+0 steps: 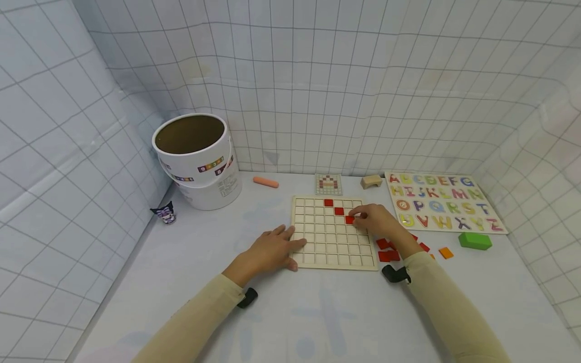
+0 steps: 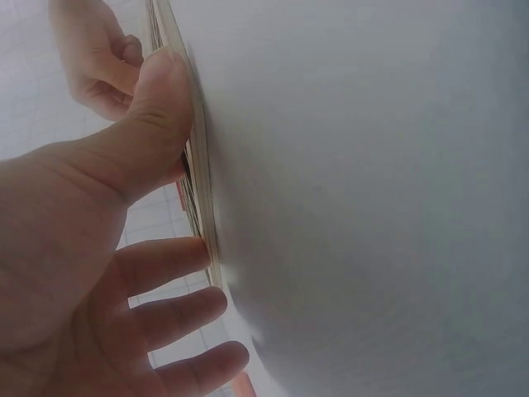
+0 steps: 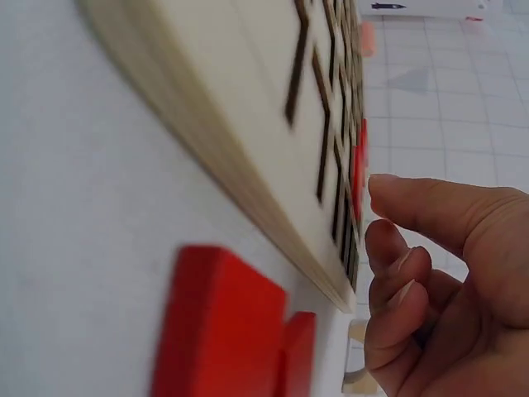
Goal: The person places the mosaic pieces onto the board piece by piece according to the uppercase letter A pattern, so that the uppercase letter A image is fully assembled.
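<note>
A pale wooden grid board (image 1: 333,239) lies on the table, with red square tiles (image 1: 339,211) in a diagonal line in its upper cells. My left hand (image 1: 272,249) rests along the board's left edge, thumb over the rim and fingers spread, as the left wrist view also shows. Over the board's right side is my right hand (image 1: 374,220), its fingertips right at the lowest tile of the diagonal. In the right wrist view a small gap shows between thumb (image 3: 413,203) and index finger, with no tile between them; the other fingers are curled.
Loose red tiles (image 1: 389,255) and an orange tile (image 1: 446,252) lie right of the board. Around are a pattern card (image 1: 329,184), wooden arch block (image 1: 371,181), alphabet board (image 1: 445,202), green block (image 1: 475,241), orange stick (image 1: 266,182), white bucket (image 1: 213,189) and small figure (image 1: 165,213).
</note>
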A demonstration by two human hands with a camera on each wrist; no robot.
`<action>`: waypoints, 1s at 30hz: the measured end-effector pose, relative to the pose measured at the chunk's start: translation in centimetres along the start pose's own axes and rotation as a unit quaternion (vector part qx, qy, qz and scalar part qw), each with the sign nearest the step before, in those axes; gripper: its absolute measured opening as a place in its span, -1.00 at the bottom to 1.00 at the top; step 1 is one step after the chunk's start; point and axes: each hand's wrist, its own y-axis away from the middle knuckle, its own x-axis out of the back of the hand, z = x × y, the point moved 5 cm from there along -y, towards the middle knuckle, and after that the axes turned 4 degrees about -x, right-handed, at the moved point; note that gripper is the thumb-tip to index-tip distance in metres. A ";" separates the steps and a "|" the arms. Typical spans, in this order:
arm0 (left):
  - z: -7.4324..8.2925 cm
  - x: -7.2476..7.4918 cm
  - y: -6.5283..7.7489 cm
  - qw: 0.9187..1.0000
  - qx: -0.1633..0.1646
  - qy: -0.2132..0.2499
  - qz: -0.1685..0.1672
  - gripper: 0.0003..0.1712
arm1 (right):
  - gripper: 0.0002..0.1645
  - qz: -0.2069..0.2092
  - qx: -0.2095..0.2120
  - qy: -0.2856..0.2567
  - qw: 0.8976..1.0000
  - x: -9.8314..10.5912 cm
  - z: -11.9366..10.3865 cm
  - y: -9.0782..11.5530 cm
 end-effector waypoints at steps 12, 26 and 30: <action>0.0 0.1 0.1 1.000 0.002 0.008 0.003 -0.12 | -0.49 0.045 -0.019 -0.112 0.992 5.3 5.4 5.8; 0.2 0.3 0.3 0.999 -0.019 -0.022 0.027 -0.13 | -0.53 0.003 -0.089 -0.051 0.995 5.4 11.5 11.0; 0.3 0.4 0.4 0.999 -0.015 -0.020 0.028 -0.13 | -0.51 0.010 -0.094 -0.028 0.995 4.8 11.8 11.4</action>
